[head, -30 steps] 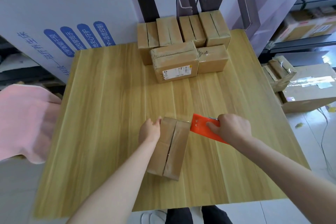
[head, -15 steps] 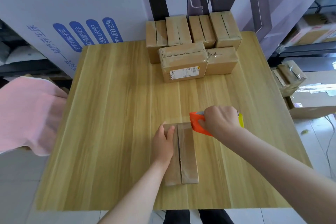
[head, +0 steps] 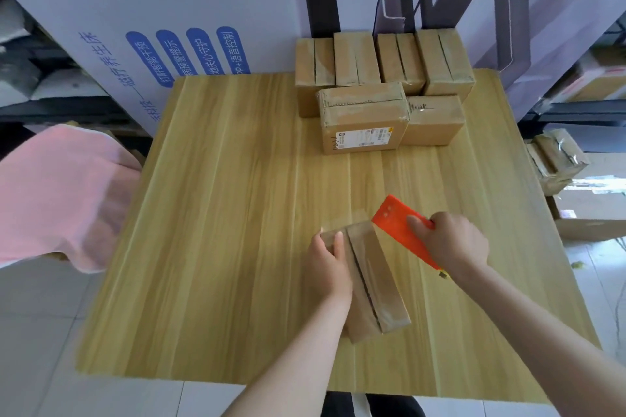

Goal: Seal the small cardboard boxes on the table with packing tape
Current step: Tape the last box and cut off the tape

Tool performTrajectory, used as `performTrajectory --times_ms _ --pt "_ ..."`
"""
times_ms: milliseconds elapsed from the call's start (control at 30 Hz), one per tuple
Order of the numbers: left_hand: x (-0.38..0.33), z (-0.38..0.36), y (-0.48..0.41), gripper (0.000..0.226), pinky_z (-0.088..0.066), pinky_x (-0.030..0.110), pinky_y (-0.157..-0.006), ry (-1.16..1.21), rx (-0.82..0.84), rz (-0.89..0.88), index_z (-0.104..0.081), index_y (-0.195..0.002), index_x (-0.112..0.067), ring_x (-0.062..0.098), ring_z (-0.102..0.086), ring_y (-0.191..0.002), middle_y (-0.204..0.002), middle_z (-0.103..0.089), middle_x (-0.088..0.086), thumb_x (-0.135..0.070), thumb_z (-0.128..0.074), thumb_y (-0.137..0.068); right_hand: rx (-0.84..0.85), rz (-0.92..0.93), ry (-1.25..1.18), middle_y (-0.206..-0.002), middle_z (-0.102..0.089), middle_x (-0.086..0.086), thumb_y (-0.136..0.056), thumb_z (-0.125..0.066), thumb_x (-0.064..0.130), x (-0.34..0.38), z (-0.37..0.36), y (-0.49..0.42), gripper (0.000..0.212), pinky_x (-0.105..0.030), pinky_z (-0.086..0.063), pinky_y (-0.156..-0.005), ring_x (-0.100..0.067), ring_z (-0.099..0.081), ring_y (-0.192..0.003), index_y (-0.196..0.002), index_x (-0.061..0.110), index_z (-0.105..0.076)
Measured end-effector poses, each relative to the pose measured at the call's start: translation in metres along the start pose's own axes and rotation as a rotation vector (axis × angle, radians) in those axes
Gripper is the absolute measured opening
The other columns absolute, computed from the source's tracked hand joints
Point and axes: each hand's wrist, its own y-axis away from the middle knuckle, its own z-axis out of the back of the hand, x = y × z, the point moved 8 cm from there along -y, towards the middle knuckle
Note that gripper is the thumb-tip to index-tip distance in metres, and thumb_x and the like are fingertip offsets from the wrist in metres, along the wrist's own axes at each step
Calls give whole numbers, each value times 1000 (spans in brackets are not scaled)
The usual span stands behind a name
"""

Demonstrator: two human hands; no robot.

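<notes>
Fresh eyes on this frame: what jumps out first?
The orange tape dispenser, gripped by the right hand, sits at the far end of a small cardboard box near the front of the table. The left hand rests on that box. Next come the cluster of boxes at the far edge and a pink cloth off the left side.

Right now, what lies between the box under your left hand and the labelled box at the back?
Only bare table, in the head view; the orange tape dispenser sits right of that stretch.
</notes>
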Motion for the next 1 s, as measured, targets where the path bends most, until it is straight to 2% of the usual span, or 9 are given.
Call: performTrajectory --times_ms 100,267,333,400,567,633,700,800,1000 --pt "-6 2 2 24 -46 31 -76 108 7 9 -55 -102 -14 20 -60 -89 -97 -62 -1 -37 -48 -97 -12 -121 -439 -64 -63 -6 -89 -47 60 -8 6 19 57 -30 -44 -60 -27 -60 -61 -71 8 -63" --pt "-2 0 -8 18 -36 25 -79 104 139 11 -50 -97 -22 16 -53 -92 -101 -53 -6 -40 -50 -96 46 -297 -939 -60 -49 -9 -89 -56 51 -5 -26 58 53 -32 -34 -55 -22 -44 -55 -63 6 -51" --pt "2 -1 -10 18 -37 26 -81 109 179 19 -53 -99 -24 13 -52 -93 -104 -52 -7 -41 -52 -95 30 -344 -989 -60 -48 -9 -90 -56 50 -4 -30 62 53 -32 -34 -54 -22 -43 -55 -61 7 -49" --pt "6 -3 -7 36 -40 27 -90 170 212 41 -56 -122 -21 8 -49 -102 -115 -51 -10 -44 -53 -94 14 -362 -994 -57 -47 -7 -89 -56 51 -1 -28 61 53 -31 -34 -53 -21 -43 -53 -58 9 -47" --pt "9 -4 -5 51 -42 34 -102 135 268 20 -50 -135 -22 20 -50 -123 -132 -51 -1 -48 -56 -91 -19 -408 -1015 -57 -43 -6 -90 -55 51 -8 -25 59 54 -32 -33 -54 -20 -40 -53 -59 9 -41" --pt "-3 17 -8 57 -40 36 -101 -125 59 -165 -48 -137 -14 26 -45 -124 -132 -50 9 -42 -63 -89 -11 -409 -1010 -60 -44 -8 -89 -54 53 -9 -27 58 53 -33 -34 -56 -21 -42 -55 -62 8 -43" --pt "-33 29 0 50 -44 37 -99 -282 -82 -478 -54 -132 -12 25 -46 -121 -130 -51 8 -29 -69 -87 -16 -393 -1001 -60 -45 -8 -89 -54 54 -8 -27 58 54 -33 -35 -56 -22 -42 -55 -63 9 -44" --pt "-57 0 10 39 -41 27 -103 -417 191 -769 -60 -128 -16 19 -50 -122 -130 -57 1 -6 -59 -90 -19 -361 -976 -59 -51 -8 -87 -52 58 -6 -29 58 55 -34 -39 -56 -22 -47 -54 -63 9 -51" --pt "-57 -11 -5 48 -32 24 -107 -612 336 -644 -42 -143 -29 13 -41 -134 -147 -44 -9 -16 -42 -97 -14 -412 -1046 -62 -48 -9 -88 -54 55 -9 -32 58 53 -32 -35 -55 -22 -44 -55 -66 7 -49"
